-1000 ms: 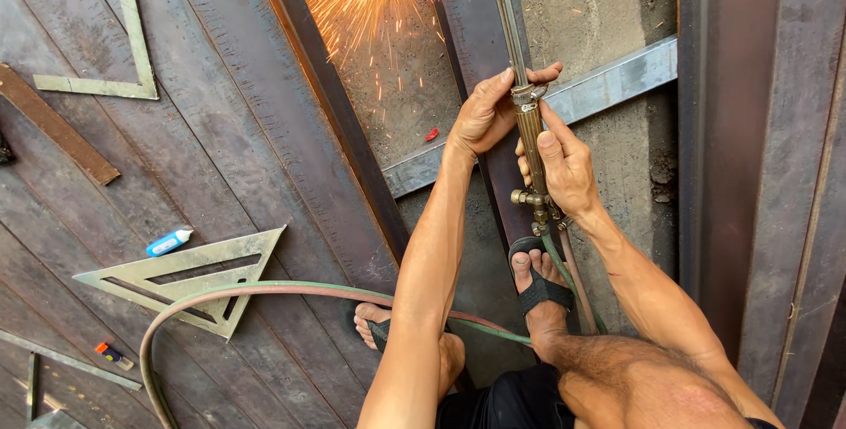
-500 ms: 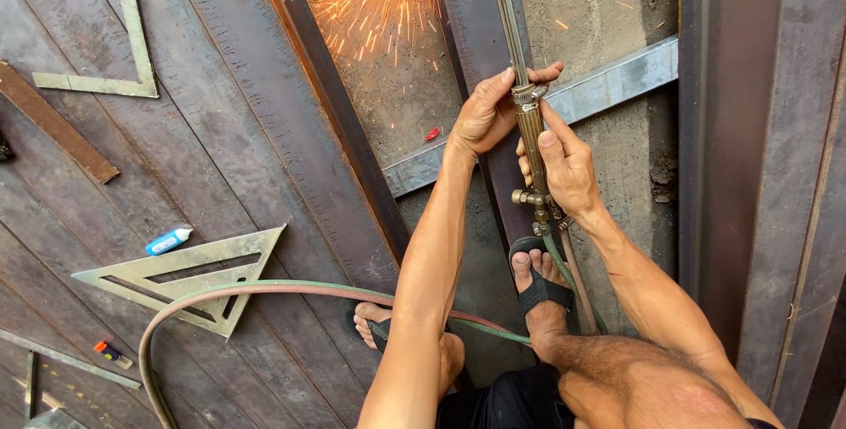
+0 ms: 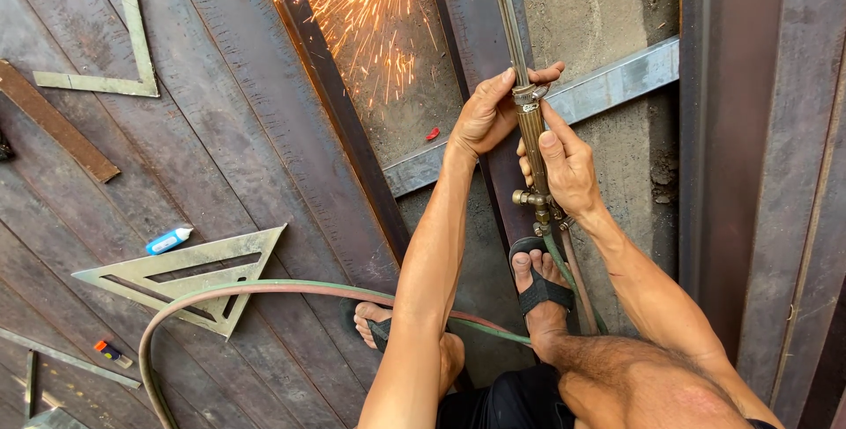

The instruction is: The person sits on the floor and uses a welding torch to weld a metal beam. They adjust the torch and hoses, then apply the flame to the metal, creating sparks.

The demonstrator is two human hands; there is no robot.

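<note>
Head view is showing you crouching, your knees at 6 o'clock and your sandalled right foot [image 3: 539, 286] just above them, planted on a dark steel strip. Your left foot [image 3: 377, 323] is peeking out at 7 o'clock from under your left forearm. A green and red hose [image 3: 264, 288] is curving from the bottom left, passing across your feet and running up to the brass torch [image 3: 532, 143].

Your right hand [image 3: 568, 169] is wrapping the torch body just above its valves, fingers closed round it and thumb lying along the brass. Your left hand [image 3: 486, 112] is gripping the torch a little farther up, at the collar where the thin tube begins, fingers curled over it. The torch is sitting near the centre of the frame, pointing toward 12 o'clock, its tube leaving the top edge so the tip is hidden.

At 8 o'clock a metal triangle square [image 3: 189, 275] is lying on the rusty plates, with a small blue and white tube [image 3: 167, 240] just beside it. A steel angle bar [image 3: 564, 112] is crossing under your hands. At 10 o'clock an L-square [image 3: 123, 59] is resting flat. At 12 o'clock orange sparks [image 3: 370, 15] are spraying over the concrete.
</note>
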